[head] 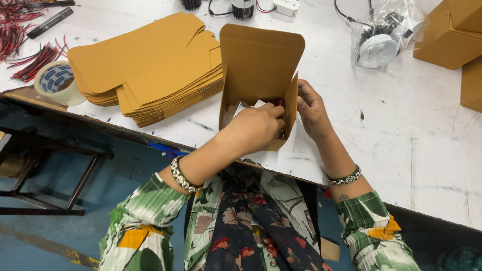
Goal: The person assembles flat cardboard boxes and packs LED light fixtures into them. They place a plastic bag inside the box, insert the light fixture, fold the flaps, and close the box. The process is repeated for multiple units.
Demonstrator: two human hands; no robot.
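Open box (258, 65) upright at near worktop (401, 125) edge, lid flap pointing far. Left hand (256, 128) reaching inside, fingers curled on plastic-wrapped item; right hand (311, 108) gripping box's right wall. Flat cartons (145, 65) stacked left.

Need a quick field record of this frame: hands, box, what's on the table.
left hand: reaching into the open cardboard box, fingers inside
right hand: gripping the box's right side flap
box state: lid flap up, shiny wrapped item partly visible inside
flat box blanks: stacked left of the box
tape roll: at the table's left edge
bagged lamp: upper right, in clear plastic
folded boxes: far right
table: white, scuffed
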